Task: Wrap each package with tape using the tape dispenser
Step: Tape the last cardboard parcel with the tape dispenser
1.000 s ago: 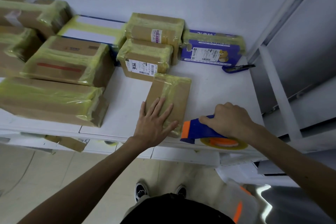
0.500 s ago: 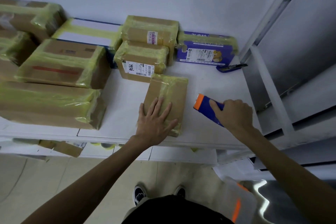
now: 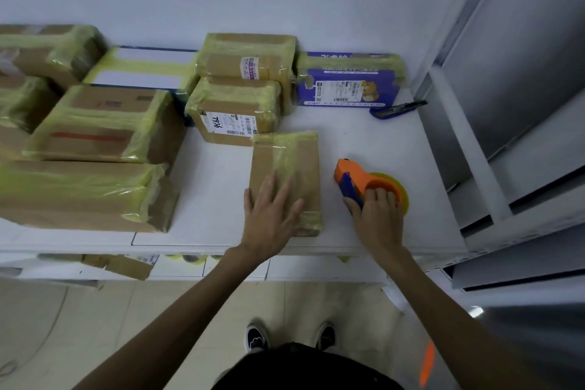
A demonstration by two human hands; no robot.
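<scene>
Package point(image 3: 296, 161) prob. light, stiff, tape-slick; grab by edges. Left hand point(image 3: 271, 218) fingers flat on it; right hand point(image 3: 377, 220) fingers clamped on tape dispenser point(image 3: 356, 179).

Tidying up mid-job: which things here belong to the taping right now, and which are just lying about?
In use: package under left hand; tape dispenser in right hand.
Lying about: blue cutter; purple box; taped boxes behind.

matt cardboard, glossy tape, smooth plastic
the brown cardboard package point(image 3: 305, 165) looks matt under glossy yellowish tape point(image 3: 286, 141); right of it, a smooth orange-and-blue plastic tape dispenser point(image 3: 357, 179) on the matt white table point(image 3: 380, 142).
</scene>
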